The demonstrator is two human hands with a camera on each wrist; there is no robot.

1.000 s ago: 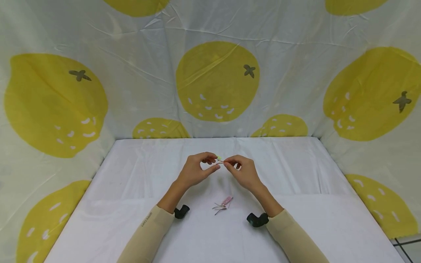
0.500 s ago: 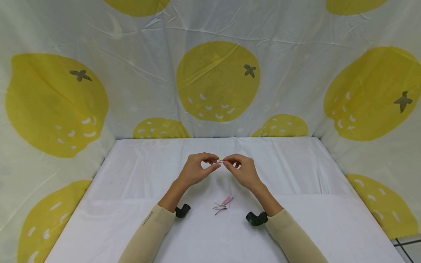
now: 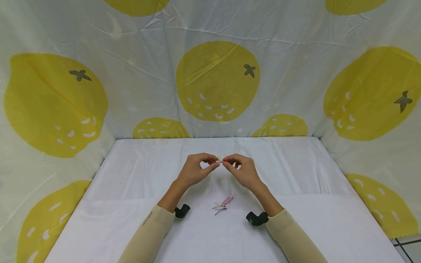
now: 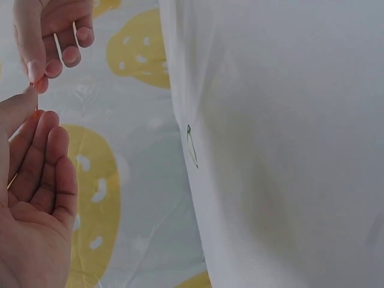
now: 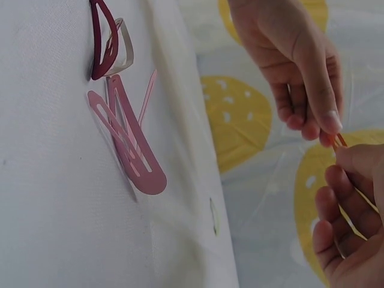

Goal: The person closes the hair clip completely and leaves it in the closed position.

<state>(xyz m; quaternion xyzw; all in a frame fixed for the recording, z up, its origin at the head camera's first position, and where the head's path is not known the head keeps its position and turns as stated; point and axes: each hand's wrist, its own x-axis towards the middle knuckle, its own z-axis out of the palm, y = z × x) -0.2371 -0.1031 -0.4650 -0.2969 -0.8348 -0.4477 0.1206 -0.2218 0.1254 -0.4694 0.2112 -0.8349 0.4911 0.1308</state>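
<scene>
In the middle of the head view, the left hand [image 3: 195, 170] and the right hand [image 3: 241, 170] meet fingertip to fingertip above the white table. Thumb and finger of each hand pinch a small orange-red snap hair clip [image 5: 339, 140], mostly covered by the fingertips. A slim light green hair clip [image 4: 192, 147] lies on the cloth toward the far edge, behind the hands. Closer to the person lies a small group of hair clips: a pink one [image 5: 144, 171] standing open, a dark red one [image 5: 98, 42], and a pale one [image 5: 127, 57].
White cloth covers the table [image 3: 131, 157]. A lemon-print curtain [image 3: 141, 73] hangs behind and along both sides. Each wrist carries a black camera mount, one at the left wrist [image 3: 182, 211] and one at the right wrist [image 3: 257, 219].
The hands stay almost in place; their fingertips have drawn slightly closer together around the orange-red hair clip. The clips on the table have not moved.
</scene>
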